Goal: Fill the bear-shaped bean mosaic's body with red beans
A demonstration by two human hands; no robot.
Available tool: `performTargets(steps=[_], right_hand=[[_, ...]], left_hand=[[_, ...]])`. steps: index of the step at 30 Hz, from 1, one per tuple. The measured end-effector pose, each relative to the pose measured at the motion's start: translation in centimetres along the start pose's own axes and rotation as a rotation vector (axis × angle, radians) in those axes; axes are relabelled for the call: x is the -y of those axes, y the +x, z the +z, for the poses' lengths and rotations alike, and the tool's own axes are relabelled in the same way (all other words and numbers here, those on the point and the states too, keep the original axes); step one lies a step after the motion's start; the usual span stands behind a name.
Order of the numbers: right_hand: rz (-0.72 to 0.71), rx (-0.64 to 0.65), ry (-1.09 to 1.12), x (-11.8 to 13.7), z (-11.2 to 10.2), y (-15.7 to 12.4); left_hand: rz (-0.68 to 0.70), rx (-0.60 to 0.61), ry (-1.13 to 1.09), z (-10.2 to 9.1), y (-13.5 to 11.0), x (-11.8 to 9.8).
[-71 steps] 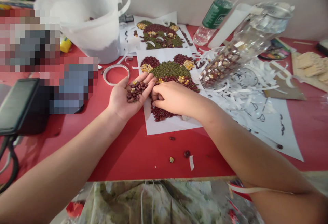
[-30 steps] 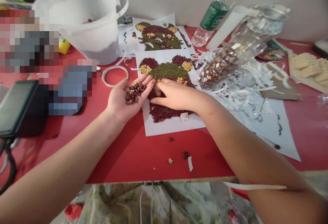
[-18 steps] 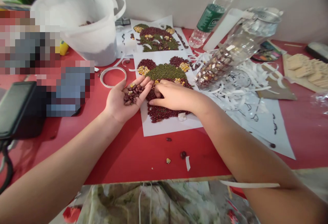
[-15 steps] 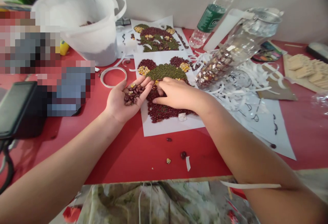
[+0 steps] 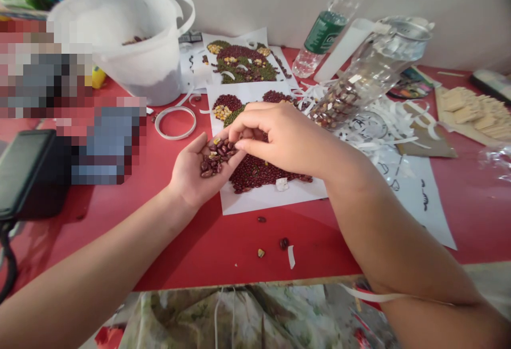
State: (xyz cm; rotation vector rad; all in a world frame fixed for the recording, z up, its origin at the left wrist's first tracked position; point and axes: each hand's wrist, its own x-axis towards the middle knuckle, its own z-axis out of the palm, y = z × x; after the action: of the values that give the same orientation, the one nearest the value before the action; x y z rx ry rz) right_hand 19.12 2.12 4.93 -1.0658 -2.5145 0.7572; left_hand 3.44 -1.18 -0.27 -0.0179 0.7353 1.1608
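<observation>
My left hand (image 5: 195,171) lies palm up and cupped, holding a small heap of dark red beans (image 5: 215,160) with a few yellow kernels among them. Over that palm bends my right hand (image 5: 271,133), its thumb and fingers drawn together at the edge of the heap. What sits between those fingertips is too small to make out. Under both hands is a sheet of white paper (image 5: 235,206) bearing a bean picture (image 5: 263,175) of red beans, green beans and yellow kernels; my right hand hides its middle. A white scrap (image 5: 282,184) rests on the picture's lower part.
A second bean picture (image 5: 243,61) lies behind. At the left are a white bucket (image 5: 155,67), a tape ring (image 5: 175,123) and a black device (image 5: 32,173). Right of the picture stand a water bottle (image 5: 323,35), a tilted plastic bottle (image 5: 339,96) of beans and paper strips (image 5: 367,141).
My right hand has left the bean picture and moved up and left to the beans in my left palm. My left hand has shifted slightly right and stays cupped.
</observation>
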Motion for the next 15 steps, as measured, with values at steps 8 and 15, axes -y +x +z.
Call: performTargets(steps=[8, 15], right_hand=[[-0.017, 0.09, -0.109, -0.45, 1.08, 0.36], [-0.039, 0.083, -0.039, 0.01, 0.71, 0.14]], left_hand=[[-0.07, -0.031, -0.013, 0.24, -0.81, 0.66], [-0.073, 0.035, 0.01, 0.25, -0.79, 0.7]])
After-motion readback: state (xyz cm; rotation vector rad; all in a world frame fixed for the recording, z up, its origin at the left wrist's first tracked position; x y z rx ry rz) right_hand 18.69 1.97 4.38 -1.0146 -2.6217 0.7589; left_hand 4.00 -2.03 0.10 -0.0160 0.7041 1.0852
